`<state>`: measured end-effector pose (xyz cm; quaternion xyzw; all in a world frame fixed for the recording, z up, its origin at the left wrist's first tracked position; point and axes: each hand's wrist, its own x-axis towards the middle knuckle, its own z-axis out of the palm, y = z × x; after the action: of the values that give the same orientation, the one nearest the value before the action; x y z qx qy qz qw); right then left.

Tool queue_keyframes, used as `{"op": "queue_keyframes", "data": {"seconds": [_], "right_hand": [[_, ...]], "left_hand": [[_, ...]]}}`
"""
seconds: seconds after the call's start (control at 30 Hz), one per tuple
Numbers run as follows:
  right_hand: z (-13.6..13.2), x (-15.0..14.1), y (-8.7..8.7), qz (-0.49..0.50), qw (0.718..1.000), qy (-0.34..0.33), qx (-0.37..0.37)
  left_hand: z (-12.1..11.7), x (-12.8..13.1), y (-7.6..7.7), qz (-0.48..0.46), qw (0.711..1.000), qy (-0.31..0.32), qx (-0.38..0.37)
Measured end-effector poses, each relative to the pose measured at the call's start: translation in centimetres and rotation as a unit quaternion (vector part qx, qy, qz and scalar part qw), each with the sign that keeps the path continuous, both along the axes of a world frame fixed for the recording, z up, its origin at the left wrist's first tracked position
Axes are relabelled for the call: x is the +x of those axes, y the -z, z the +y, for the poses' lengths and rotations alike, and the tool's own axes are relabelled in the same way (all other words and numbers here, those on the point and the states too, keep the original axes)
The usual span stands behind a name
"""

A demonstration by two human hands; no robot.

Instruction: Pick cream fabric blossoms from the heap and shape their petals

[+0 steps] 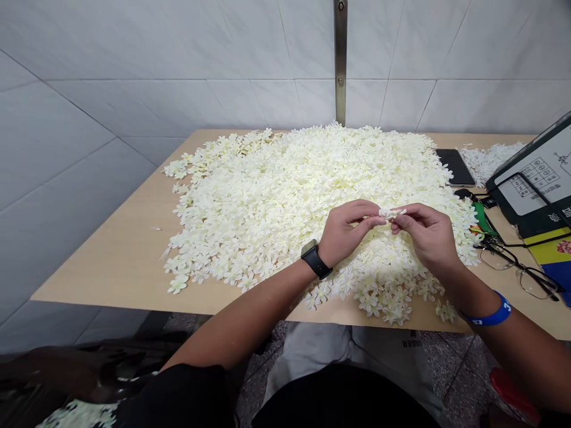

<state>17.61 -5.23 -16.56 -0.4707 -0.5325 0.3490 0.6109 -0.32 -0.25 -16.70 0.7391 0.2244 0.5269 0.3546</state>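
A broad heap of cream-white artificial flowers [285, 184] covers most of the table. Above its right part, my left hand [352, 229] and my right hand [423, 232] meet with their fingertips close together. Between them is a small white flower piece [391, 214], pinched by thumb and fingers from both sides. The fingers partly cover it, so its exact shape is hard to make out. More loose flowers [388, 297] lie below my wrists near the front edge.
At the right lie eyeglasses [521, 270], a dark phone [455, 166], a pile of small white pieces [488, 160] and a dark box or bag with a printed label [535, 184]. The wooden tabletop [120, 255] meets a tiled wall [178, 107]. A blurred hand [66, 374] shows at lower left.
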Motion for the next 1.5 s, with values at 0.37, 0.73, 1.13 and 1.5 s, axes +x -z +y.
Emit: {"op": "queue_keyframes", "data": {"seconds": [0.37, 0.73, 1.13, 1.5], "right_hand": [[0.1, 0.5, 0.6, 0.011, 0.999, -0.03, -0.019], [-0.8, -1.0, -0.2, -0.043, 0.995, 0.07, 0.06], [-1.2, -1.3, 0.1, -0.066, 0.995, 0.026, 0.064], [-0.3, -0.4, -0.1, -0.012, 0.996, 0.074, 0.045]], "left_hand": [[-0.3, 0.0, -0.2, 0.007, 0.991, -0.042, -0.129], [-0.3, -0.3, -0.3, 0.115, 0.978, -0.07, 0.158], [-1.0, 0.1, 0.1, 0.066, 0.995, -0.066, 0.018], [-0.4, 0.3, -0.3, -0.009, 0.989, -0.061, -0.131]]}}
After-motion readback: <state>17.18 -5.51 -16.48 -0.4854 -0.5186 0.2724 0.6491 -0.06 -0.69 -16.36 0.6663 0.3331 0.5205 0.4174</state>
